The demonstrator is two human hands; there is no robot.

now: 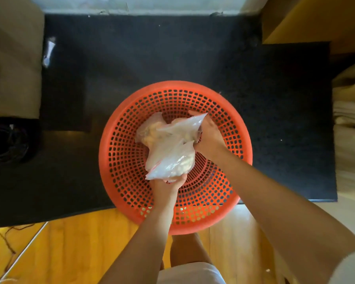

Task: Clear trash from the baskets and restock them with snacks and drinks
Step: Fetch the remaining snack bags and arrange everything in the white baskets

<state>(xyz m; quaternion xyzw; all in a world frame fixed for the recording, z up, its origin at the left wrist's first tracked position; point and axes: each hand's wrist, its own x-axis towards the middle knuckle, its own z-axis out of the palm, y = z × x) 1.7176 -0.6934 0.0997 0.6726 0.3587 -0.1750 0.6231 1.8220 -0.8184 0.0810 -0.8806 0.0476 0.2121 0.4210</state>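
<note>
A round orange plastic basket (pixel 123 160) with a perforated wall sits on a black mat, its near edge overhanging the mat's front. Inside it lie clear plastic bags (pixel 170 144) with red-striped seals, holding pale lumpy contents. My left hand (pixel 169 184) grips the near end of the lower bag from below. My right hand (pixel 206 132) grips the far right side of the upper bag, fingers curled round the plastic. The basket's floor under the bags is hidden.
The black mat (pixel 172 54) covers a low surface. A crumpled clear wrapper (pixel 49 51) lies at the mat's left edge beside a cardboard box (pixel 12 58). Another box (pixel 316 17) stands at the upper right, folded cloth (pixel 350 111) at the right. Wooden floor (pixel 74 249) and cables lie below.
</note>
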